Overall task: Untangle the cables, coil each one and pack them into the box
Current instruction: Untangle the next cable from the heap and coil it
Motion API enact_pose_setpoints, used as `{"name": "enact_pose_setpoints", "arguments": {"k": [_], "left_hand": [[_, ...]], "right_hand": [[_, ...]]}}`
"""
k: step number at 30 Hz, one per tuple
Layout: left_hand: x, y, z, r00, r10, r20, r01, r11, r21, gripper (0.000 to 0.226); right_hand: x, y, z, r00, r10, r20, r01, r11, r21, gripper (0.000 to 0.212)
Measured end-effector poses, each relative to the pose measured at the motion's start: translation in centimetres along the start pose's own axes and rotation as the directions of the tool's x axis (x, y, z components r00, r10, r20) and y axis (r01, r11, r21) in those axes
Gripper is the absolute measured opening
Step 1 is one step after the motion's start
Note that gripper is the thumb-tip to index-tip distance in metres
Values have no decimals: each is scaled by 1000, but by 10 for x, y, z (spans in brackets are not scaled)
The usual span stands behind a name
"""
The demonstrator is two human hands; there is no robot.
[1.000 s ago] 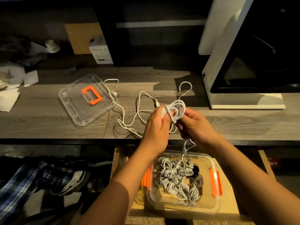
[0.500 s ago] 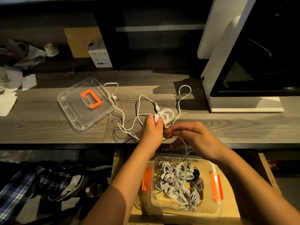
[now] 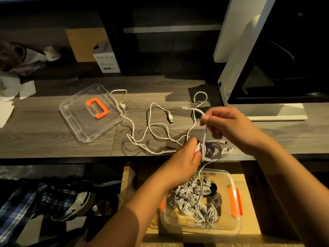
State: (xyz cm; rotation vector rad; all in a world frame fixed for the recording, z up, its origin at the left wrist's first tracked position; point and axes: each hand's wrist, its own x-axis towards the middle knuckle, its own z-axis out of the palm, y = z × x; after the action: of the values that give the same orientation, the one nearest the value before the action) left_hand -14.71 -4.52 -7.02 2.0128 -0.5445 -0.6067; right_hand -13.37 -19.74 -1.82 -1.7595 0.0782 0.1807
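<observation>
Left hand [image 3: 186, 155] pinches the coil [image 3: 212, 152] at the tabletop [image 3: 53, 139] edge, above the box [image 3: 238, 227] — right hand [image 3: 229, 125] grips its free end [image 3: 193, 109]. Light, floppy, springy — best held across the wraps.

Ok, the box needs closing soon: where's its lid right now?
In the head view, the lid lies on the left part of the desk, just left of the loose white cables.

Lid [image 3: 78, 120] sitting on the desk [image 3: 35, 136] at left, loose cables [image 3: 170, 118] lying right of it. Box [image 3: 236, 227] sitting below the desk's front edge, coiled cables [image 3: 190, 202] lying inside.
</observation>
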Motion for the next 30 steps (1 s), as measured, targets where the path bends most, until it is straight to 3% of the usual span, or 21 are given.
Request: {"name": "enact_pose_setpoints", "arguments": {"k": [7, 10, 13, 16, 19, 21, 23, 24, 26, 28, 30], "left_hand": [[1, 1, -8, 991, 128, 23, -128, 992, 11, 9], [-2, 1, -6, 957, 282, -62, -281, 959, 19, 12], [3, 0, -7, 889, 369, -272, -369, 928, 52, 27], [7, -4, 0, 847, 267, -459, -361, 924, -129, 25], [14, -7, 9, 838, -97, -537, -225, 835, -502, 17], [20, -8, 13, 798, -335, -501, -182, 659, -730, 17], [23, -6, 13, 796, -453, -401, -174, 463, -869, 18], [22, -5, 14, 801, -471, -369, -154, 434, -888, 17], [19, -5, 16, 778, -501, -379, -66, 535, -842, 17], [17, -8, 19, 731, -480, -485, 20, 726, -687, 16], [13, -7, 21, 724, -355, -592, 34, 875, -483, 10]], "right_hand": [[3, 6, 5, 975, 216, -43, -183, 904, 386, 23], [3, 11, 9, 945, 327, 21, -271, 746, 608, 20], [1, 23, 17, 902, 425, 79, -324, 543, 775, 8], [0, 37, 34, 920, 381, 90, -250, 393, 885, 13], [-5, 49, 54, 931, 364, 38, -140, 258, 956, 13], [-14, 54, 65, 930, 363, -59, -70, 331, 941, 12], [-25, 61, 75, 933, 301, -199, 1, 548, 837, 9], [-30, 64, 78, 932, 247, -265, 28, 680, 732, 11], [-35, 67, 82, 941, 118, -318, 72, 846, 528, 15], [-37, 64, 80, 951, 23, -309, 119, 894, 432, 18], [-35, 64, 77, 934, -51, -353, 174, 929, 326, 23]]}}
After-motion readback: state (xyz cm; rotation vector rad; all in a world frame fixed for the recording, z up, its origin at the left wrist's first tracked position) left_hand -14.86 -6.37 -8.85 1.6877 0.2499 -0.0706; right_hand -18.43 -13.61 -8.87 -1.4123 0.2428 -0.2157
